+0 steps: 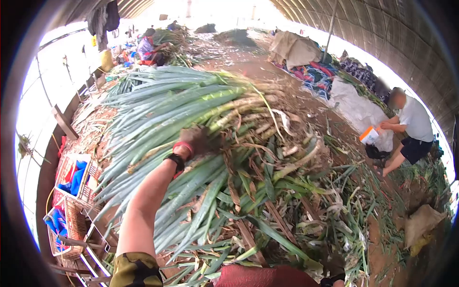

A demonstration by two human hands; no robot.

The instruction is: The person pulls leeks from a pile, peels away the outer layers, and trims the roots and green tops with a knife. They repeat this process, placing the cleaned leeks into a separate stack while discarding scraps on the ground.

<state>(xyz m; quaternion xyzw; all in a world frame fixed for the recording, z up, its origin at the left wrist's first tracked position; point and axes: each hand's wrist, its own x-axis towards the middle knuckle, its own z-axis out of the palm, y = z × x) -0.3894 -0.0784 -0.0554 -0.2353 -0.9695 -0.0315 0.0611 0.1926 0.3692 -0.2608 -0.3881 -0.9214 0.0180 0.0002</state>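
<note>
Greenhouse tunnel: the leek bundle (pixel 158 95) is clutched by the left hand (pixel 193 138) — wire baskets (pixel 87 190) below-left are stuffed with blue cloths (pixel 78 181).

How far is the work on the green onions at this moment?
Done, it seems: peeled leaves and scraps cover the ground. In hand: the left hand rests on the pile of green onions; whether its grip is closed is unclear. Left: most of that pile still looks untrimmed and earthy.
</note>
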